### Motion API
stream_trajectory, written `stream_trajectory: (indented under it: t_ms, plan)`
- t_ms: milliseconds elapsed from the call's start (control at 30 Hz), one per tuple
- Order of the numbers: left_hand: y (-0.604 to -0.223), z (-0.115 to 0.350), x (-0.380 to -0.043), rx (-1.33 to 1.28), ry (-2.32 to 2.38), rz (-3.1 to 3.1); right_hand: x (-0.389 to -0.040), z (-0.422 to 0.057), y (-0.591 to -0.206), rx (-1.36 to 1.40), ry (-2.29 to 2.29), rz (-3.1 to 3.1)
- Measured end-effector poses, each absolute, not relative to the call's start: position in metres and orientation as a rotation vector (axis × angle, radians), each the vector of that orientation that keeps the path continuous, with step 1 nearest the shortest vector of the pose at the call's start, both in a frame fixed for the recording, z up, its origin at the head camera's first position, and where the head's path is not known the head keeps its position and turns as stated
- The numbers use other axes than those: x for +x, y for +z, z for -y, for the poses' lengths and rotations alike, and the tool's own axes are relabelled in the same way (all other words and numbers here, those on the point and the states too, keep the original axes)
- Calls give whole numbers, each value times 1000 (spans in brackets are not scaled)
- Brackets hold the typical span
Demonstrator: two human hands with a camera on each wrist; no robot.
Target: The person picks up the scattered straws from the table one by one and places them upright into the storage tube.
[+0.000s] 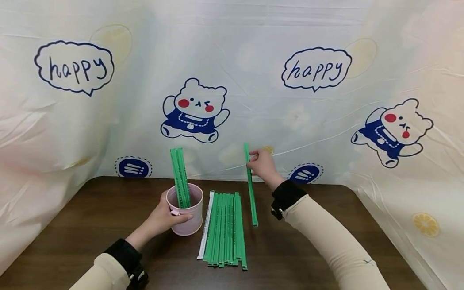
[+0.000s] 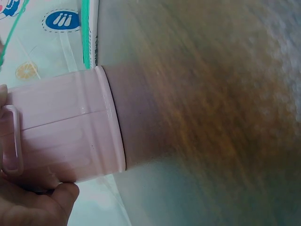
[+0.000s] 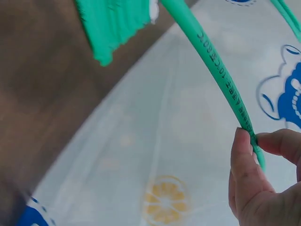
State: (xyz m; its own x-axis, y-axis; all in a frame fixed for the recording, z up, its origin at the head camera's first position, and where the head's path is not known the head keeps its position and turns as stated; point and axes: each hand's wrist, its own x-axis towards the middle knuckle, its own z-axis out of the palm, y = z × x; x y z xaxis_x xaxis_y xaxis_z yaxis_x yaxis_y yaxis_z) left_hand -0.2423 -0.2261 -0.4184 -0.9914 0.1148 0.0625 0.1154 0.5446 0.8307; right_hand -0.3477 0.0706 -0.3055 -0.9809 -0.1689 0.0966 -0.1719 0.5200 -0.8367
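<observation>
My left hand (image 1: 159,220) grips a pink cup (image 1: 190,224) with a small handle; it stands upright on the table. Several green-wrapped straws (image 1: 180,177) lean inside it, their upper ends well above the rim. Pinched between the thumb and fingers of my right hand (image 1: 263,165) is one green-wrapped straw (image 1: 251,195), held near its top end and slanting down above the table. Printed text shows on this straw (image 3: 221,73) in the right wrist view. A side-by-side pile of green-wrapped straws (image 1: 224,229) lies between the cup and my right hand.
A white-wrapped straw (image 1: 205,227) lies along the pile's left side. The dark brown wooden table (image 1: 288,264) ends at a light curtain (image 1: 258,111) printed with bears and lemon slices, hanging behind and at both sides.
</observation>
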Motion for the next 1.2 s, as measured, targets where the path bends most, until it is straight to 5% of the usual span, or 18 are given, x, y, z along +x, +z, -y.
stream_trajectory:
  t_ms: [733,1200]
  plan:
    - [-419,226,-244,-212,-1491,2763,-341,-6,-214,513,1646,2353]
    - [-419,227,-242,-251,-1481,2742,-313,54,-234,867,1551,2254]
